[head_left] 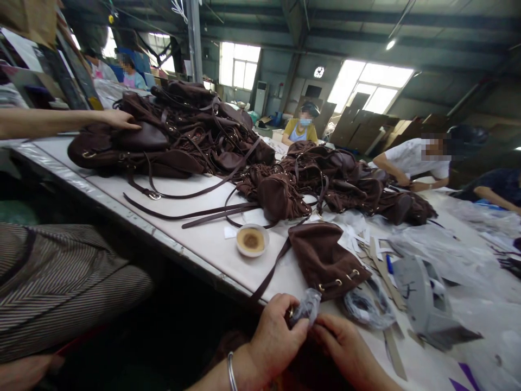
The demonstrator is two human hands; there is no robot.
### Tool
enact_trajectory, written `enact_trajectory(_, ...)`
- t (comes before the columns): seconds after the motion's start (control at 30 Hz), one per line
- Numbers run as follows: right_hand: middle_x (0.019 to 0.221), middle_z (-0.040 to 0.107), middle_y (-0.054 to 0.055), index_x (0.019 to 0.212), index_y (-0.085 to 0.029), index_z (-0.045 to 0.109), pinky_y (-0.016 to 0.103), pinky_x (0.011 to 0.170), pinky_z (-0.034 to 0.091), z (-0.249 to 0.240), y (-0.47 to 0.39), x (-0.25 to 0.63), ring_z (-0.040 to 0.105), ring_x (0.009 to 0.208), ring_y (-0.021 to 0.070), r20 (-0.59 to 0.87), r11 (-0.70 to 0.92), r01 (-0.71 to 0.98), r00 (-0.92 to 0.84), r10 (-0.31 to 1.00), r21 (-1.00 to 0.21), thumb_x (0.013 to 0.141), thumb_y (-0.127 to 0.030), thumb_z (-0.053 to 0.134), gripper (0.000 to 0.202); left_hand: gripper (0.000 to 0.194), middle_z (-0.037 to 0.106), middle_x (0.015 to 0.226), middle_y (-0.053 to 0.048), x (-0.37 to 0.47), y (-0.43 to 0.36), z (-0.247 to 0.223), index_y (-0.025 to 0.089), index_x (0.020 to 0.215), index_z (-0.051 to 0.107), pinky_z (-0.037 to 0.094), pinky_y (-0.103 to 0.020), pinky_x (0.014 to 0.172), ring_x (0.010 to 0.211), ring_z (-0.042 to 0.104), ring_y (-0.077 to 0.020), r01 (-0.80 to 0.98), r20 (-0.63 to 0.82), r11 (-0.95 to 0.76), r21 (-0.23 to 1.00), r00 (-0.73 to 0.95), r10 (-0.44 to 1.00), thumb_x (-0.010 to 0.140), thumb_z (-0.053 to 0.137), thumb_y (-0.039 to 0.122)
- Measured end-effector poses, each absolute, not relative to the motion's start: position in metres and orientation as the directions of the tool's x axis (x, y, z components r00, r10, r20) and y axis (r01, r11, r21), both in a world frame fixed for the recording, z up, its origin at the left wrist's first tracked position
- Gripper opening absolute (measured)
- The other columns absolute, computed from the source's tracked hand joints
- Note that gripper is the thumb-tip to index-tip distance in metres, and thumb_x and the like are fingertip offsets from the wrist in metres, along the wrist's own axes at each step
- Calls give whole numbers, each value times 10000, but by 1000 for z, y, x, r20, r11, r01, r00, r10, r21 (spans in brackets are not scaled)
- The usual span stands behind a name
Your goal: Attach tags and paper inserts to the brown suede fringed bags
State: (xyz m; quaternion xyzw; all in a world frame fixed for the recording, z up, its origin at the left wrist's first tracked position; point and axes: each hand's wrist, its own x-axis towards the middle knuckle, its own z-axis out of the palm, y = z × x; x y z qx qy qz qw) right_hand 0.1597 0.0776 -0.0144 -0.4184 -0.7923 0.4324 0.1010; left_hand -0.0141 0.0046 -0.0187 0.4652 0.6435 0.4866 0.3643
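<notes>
White table (209, 241), plastic wrap (308, 305) leaning rightward, left fingers (300, 329) clamping it, right fingers (330, 323) unclear

Bag-making workshop in a factory hall, dark steel roof beams (260, 19), large windows (240, 65), long table (211, 233) heaped with brown drawstring bags (179, 130), several people (303, 125) at work around

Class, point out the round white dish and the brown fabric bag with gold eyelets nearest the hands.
Round white dish (251, 254): head view, near rim.
Brown fabric bag (320, 254): head view, middle of its side.
</notes>
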Motion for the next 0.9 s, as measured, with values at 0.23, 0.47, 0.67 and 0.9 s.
enact_trajectory(0.23,650,575,-12,722,-191,619,256,581,392,-17,73,158,541,634,170,-239,215,584,-601,763,-782,919,-421,501,324,142,671,893,-39,-13,4,-19,187,887,678,459,-299,747,832,617,-203,233,-38,115,966,-311,950,747,659,198)
enact_trajectory(0.47,813,713,28,805,-206,686,298,723,450,-10,74,159,647,799,223,-160,381,590,-665,730,-712,934,-358,470,294,130,664,877,-35,-12,3,-16,189,876,692,458,-295,743,819,611,-195,245,-15,94,965,-305,952,753,651,191)
enact_trajectory(0.67,807,704,39,861,-210,698,288,704,449,-15,81,161,641,760,210,-43,518,558,-706,707,-648,937,-318,479,256,156,682,878,-35,-14,4,-20,190,880,708,466,-290,735,807,619,-194,181,-64,117,976,-274,960,734,650,194)
enact_trajectory(0.9,779,692,38,806,-207,691,277,685,459,-16,78,159,635,742,205,-4,471,523,-672,740,-711,930,-338,486,273,157,701,896,-36,-13,4,-22,190,889,724,478,-278,755,836,631,-193,162,-50,101,982,-295,954,746,663,213)
